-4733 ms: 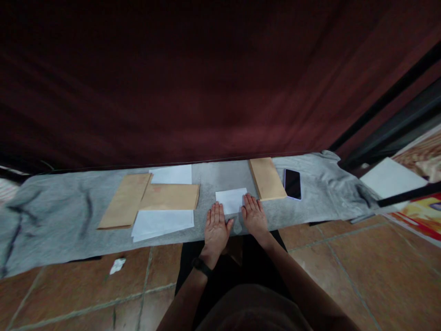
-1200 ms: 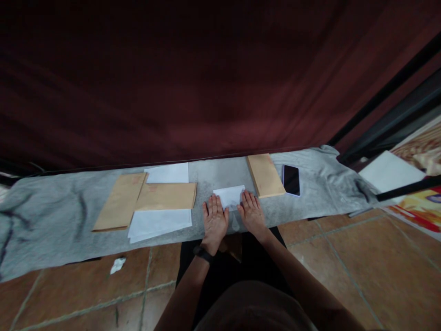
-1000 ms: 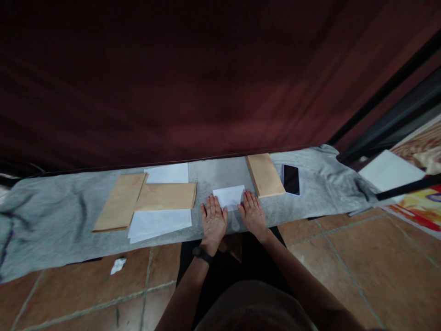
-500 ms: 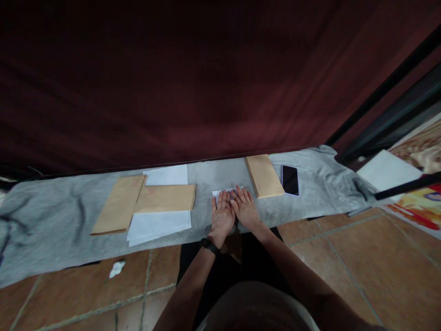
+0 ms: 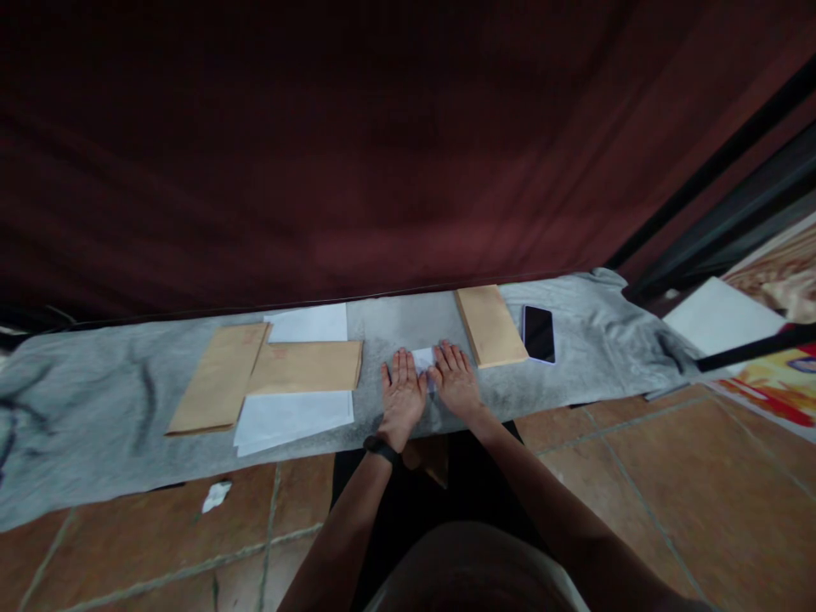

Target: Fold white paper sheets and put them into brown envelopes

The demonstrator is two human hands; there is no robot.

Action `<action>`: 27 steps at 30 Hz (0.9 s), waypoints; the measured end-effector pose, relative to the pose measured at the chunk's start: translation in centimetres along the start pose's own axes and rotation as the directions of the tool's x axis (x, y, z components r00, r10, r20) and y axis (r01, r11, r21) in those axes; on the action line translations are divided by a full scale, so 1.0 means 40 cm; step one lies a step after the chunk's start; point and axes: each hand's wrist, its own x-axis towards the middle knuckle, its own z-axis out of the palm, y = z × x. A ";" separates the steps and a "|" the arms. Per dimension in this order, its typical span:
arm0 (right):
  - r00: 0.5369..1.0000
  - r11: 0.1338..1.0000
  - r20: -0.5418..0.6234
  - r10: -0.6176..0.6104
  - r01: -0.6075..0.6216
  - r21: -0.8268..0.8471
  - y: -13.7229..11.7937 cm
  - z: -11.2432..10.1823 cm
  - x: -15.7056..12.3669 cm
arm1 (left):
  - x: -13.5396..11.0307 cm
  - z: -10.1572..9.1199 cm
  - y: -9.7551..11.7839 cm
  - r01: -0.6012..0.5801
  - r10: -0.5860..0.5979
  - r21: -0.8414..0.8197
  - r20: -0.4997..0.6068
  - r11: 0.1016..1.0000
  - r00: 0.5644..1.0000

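A small white piece of paper (image 5: 422, 360) lies on the grey cloth (image 5: 408, 314), mostly covered by both hands. My left hand (image 5: 403, 393) rests flat on its left side, fingers stretched out and pointing away from me; a dark band circles that wrist. On the right side of the paper, my right hand (image 5: 456, 382) also lies flat with its fingers extended. Neither hand grips anything. Just right of my right hand is a stack of brown envelopes (image 5: 494, 327).
To the left, brown envelopes (image 5: 220, 374) and another envelope bundle (image 5: 306, 367) lie partly over white paper sheets (image 5: 297, 416). A phone (image 5: 539, 334) lies right of the envelope stack. A dark red curtain (image 5: 395, 170) hangs behind. Crumpled white paper (image 5: 217, 495) is on the tiled floor.
My hands were side by side, overlapping at the thumbs; my left hand has slid left, baring the middle of the white paper. My right hand has barely moved.
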 end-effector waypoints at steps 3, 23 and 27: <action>1.000 1.000 -0.012 0.019 -0.019 -0.003 0.005 0.001 -0.002 | -0.006 -0.003 -0.012 0.027 -0.027 0.004 -0.002 1.000 1.000; 0.997 0.999 -0.056 0.048 -0.048 0.003 0.012 0.003 -0.016 | 0.031 -0.052 -0.040 0.321 -0.313 -0.261 0.071 0.910 0.947; 0.996 0.999 -0.075 0.046 -0.046 0.001 0.012 0.004 -0.016 | 0.066 -0.049 -0.055 0.429 -0.417 -0.374 0.116 0.822 0.901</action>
